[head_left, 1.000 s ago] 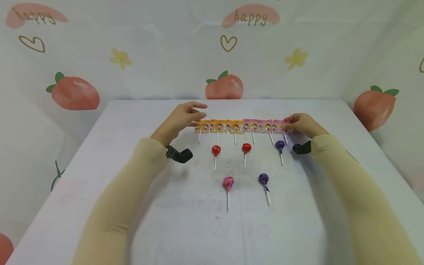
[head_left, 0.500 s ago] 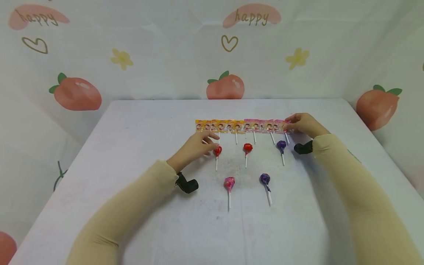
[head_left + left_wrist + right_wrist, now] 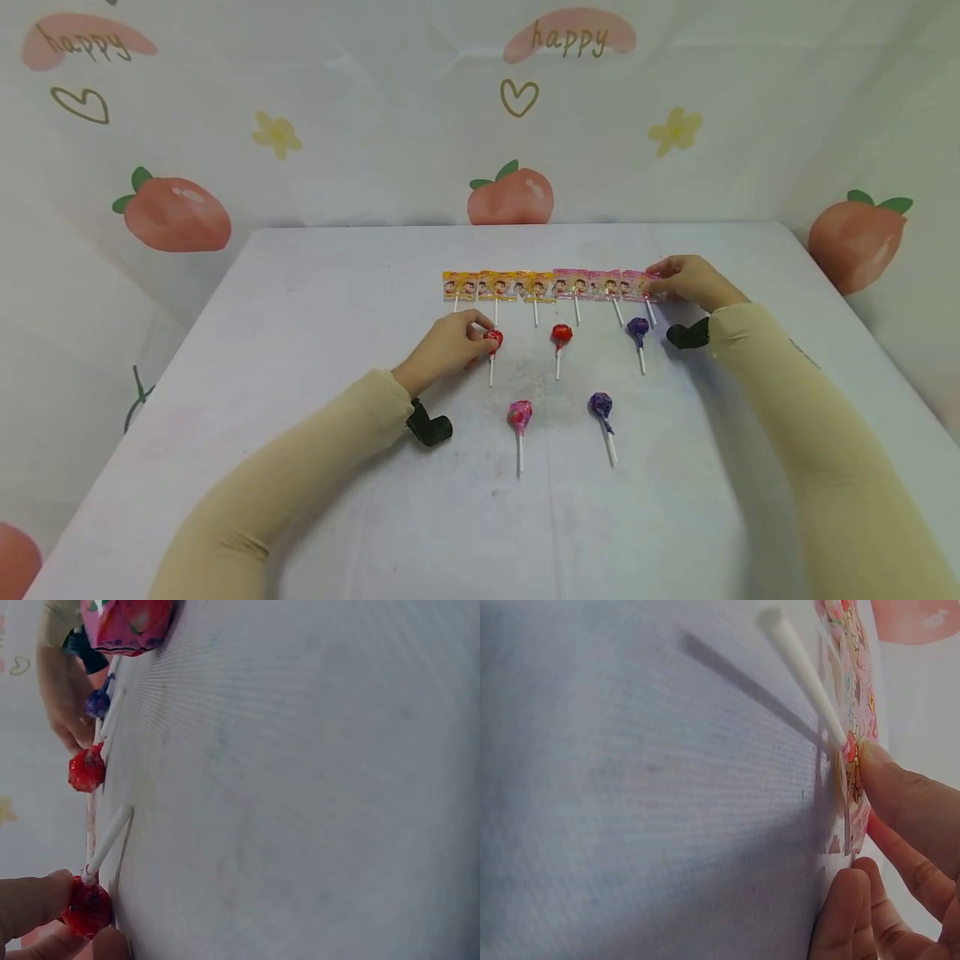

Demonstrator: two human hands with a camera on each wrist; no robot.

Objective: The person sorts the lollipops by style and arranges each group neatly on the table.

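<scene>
My left hand [image 3: 441, 348] pinches the round head of a red-wrapped lollipop [image 3: 493, 336] between thumb and fingers. In the left wrist view, the lollipop's white stick [image 3: 109, 841] points away from those fingers, close to the tablecloth. At the right end of the back row, my right hand [image 3: 697, 282] holds the edge of a flat, pink-wrapped lollipop [image 3: 632, 285]. The right wrist view has the thumb [image 3: 911, 795] on its printed pink wrapper [image 3: 862, 705], fingers behind and below, the white stick sticking out. A second red lollipop [image 3: 561, 334] lies right of my left hand.
Orange-wrapped flat lollipops [image 3: 497, 285] and more pink ones [image 3: 572, 283] continue the back row. A purple lollipop [image 3: 637, 328] lies before my right hand. Nearer lie a pink lollipop [image 3: 520, 415] and another purple one [image 3: 601, 406]. A printed cloth [image 3: 390, 117] hangs behind the table.
My left hand has moved from the back row's left end, forward and slightly right, and has taken hold of the red lollipop's head. My right hand stays at the row's right end.
</scene>
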